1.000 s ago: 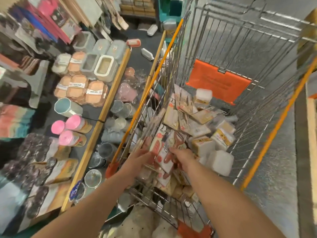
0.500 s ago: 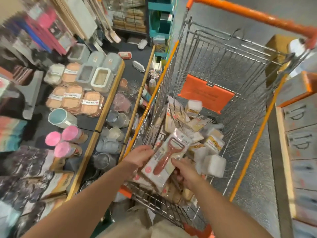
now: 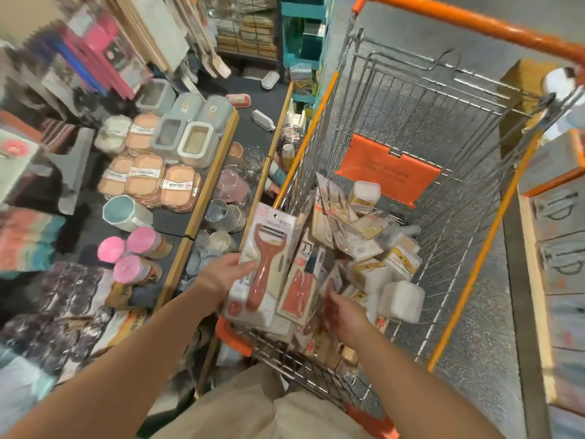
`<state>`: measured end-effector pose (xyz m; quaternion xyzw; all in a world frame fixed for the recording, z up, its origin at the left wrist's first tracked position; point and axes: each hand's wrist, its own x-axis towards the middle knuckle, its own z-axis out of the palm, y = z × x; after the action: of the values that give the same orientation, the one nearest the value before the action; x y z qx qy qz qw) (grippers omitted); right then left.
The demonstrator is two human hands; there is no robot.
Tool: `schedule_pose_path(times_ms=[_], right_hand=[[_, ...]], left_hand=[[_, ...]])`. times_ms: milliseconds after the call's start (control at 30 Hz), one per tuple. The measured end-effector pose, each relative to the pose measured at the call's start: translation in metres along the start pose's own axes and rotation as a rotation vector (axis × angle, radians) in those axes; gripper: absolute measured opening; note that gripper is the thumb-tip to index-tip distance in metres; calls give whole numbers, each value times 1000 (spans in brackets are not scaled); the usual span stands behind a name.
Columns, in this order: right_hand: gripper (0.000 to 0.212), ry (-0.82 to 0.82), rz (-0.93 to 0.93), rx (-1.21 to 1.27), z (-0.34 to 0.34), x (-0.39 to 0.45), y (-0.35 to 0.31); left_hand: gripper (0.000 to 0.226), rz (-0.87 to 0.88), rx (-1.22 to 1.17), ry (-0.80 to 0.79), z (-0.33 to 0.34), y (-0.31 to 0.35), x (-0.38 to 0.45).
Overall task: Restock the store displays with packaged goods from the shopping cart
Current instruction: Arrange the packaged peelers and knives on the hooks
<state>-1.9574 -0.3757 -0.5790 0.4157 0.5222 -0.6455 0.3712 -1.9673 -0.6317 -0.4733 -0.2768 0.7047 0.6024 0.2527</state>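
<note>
Risk first: my left hand (image 3: 226, 275) pinches a stack of carded peeler packs (image 3: 264, 267) by its left edge only, thumb over the front card. The cards look slick, and I judge the lower ones could slide out and drop between the shopping cart (image 3: 319, 122) and the display shelf (image 3: 210, 175) if I swing the stack across without supporting it underneath. The cart's wire rim is another snag point for the card corners.

Pose: left forearm reaches forward from lower left, wrist level, the stack held upright just above the cart's near corner. My right hand (image 3: 343, 315) is lower, inside the cart — palm turned inward, fingers loosely spread among more packs (image 3: 300, 294); I cannot tell whether it grips any. The remaining goods — white boxes (image 3: 400, 301) and other cards — lie heaped in the cart bottom.
</note>
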Motion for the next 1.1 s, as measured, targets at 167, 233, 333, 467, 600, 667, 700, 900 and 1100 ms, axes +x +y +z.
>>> schedule_pose_path(times_ms=[167, 233, 333, 467, 600, 667, 700, 900, 1100], right_hand=[[52, 93, 160, -165, 12, 13, 24], [70, 123, 177, -143, 15, 24, 34], [62, 116, 209, -13, 22, 30, 45], [80, 134, 253, 60, 23, 28, 48], [92, 69, 265, 144, 17, 36, 56], [85, 13, 251, 218, 14, 37, 57], [78, 11, 233, 225, 13, 36, 57], [31, 149, -75, 163, 14, -2, 40], [21, 429, -520, -108, 4, -57, 9]], left_hand=[[30, -42, -60, 114, -9, -13, -4], [31, -57, -91, 134, -5, -16, -6], [28, -83, -121, 179, 1, -23, -8], [26, -149, -197, 153, 3, -32, -9], [28, -150, -160, 151, 7, -31, -10], [25, -151, -128, 146, 10, -32, -11], [24, -150, -98, 142, 10, -32, -13], [18, -115, -7, 6, 18, -26, -23], [35, -31, 71, 19, 21, -27, -21]])
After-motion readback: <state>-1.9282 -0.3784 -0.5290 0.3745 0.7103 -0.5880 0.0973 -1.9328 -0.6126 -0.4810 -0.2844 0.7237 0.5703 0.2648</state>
